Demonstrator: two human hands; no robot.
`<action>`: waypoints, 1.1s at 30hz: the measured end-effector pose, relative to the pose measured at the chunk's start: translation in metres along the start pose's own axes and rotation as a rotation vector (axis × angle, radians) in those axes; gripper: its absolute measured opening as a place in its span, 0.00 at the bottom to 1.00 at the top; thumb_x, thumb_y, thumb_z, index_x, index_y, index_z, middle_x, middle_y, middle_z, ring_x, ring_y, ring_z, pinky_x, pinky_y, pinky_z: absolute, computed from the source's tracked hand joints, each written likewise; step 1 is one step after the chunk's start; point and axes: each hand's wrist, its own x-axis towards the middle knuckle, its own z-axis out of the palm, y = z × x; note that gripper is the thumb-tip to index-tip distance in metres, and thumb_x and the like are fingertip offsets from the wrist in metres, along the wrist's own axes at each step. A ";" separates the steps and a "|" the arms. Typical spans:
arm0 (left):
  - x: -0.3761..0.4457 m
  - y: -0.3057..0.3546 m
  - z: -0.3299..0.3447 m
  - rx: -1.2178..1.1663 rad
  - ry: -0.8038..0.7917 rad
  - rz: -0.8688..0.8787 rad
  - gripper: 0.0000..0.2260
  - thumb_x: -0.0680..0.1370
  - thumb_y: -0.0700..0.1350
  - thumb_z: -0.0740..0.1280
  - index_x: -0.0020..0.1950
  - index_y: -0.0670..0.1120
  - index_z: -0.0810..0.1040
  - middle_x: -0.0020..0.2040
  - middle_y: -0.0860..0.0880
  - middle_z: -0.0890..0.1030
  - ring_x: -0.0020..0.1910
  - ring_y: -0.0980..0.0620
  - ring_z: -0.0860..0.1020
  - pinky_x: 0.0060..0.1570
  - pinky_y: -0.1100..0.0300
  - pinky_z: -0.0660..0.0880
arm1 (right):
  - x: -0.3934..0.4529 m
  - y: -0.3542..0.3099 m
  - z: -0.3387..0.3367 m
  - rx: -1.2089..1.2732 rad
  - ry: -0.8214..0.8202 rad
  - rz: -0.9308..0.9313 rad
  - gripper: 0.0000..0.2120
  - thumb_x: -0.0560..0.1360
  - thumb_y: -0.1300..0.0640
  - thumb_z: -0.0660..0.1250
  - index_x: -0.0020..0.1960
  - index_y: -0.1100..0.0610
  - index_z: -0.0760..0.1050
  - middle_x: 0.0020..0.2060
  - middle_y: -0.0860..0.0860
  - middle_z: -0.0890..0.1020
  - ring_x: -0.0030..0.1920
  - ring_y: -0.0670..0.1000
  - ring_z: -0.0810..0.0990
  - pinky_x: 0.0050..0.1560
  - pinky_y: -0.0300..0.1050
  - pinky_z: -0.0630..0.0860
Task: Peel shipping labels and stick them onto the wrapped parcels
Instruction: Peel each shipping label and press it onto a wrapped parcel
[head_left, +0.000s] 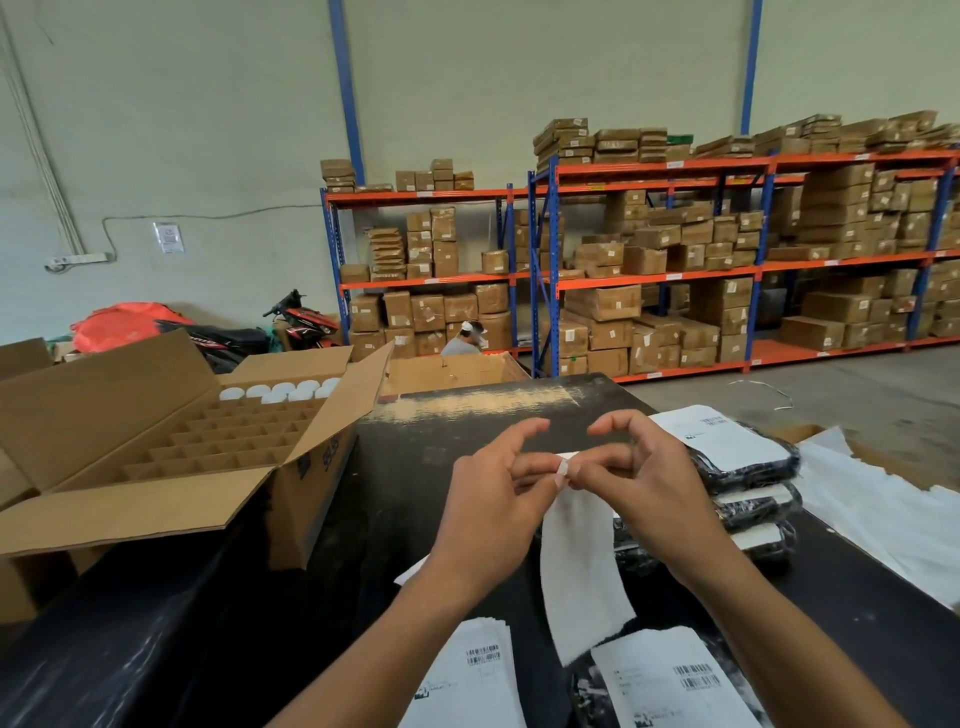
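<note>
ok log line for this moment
step: peeling | both hands pinch label top corner | label hangs over table | not yet stuck

The label (579, 566) pinched at its top between the fingertips (558, 475) of both hands is thin white paper, matt, w/ a slightly grainy back. Just right of the fingers, the stacked parcels (748, 467) are wrapped in black plastic film, glossy and wrinkled, w/ white paper labels on top. Under the hands the table (405, 493) is black, smooth, semi-gloss, worn to bare wood beyond the fingers. Left of the fingers, the open box (171, 467) is brown corrugated cardboard, matt. Far behind, the shelving (545, 270) is painted metal.
</note>
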 end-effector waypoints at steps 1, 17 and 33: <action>-0.001 0.000 0.001 -0.005 -0.001 -0.006 0.23 0.75 0.38 0.71 0.69 0.47 0.72 0.50 0.50 0.85 0.48 0.64 0.82 0.53 0.70 0.77 | 0.000 0.001 0.000 0.002 0.005 0.000 0.14 0.69 0.63 0.72 0.49 0.54 0.70 0.36 0.53 0.86 0.43 0.58 0.84 0.52 0.52 0.77; 0.003 -0.022 -0.001 -0.107 0.172 -0.179 0.24 0.76 0.41 0.69 0.70 0.50 0.66 0.42 0.53 0.85 0.45 0.64 0.81 0.45 0.75 0.73 | -0.003 0.026 -0.006 -0.071 0.003 0.035 0.18 0.73 0.60 0.69 0.59 0.48 0.67 0.37 0.52 0.85 0.42 0.47 0.84 0.55 0.50 0.78; 0.015 -0.060 -0.041 -0.201 0.409 -0.432 0.26 0.77 0.37 0.68 0.73 0.45 0.64 0.41 0.50 0.85 0.46 0.53 0.82 0.62 0.46 0.75 | 0.004 0.043 0.006 -0.160 0.032 0.065 0.27 0.72 0.58 0.72 0.65 0.47 0.63 0.34 0.50 0.85 0.42 0.43 0.82 0.52 0.39 0.71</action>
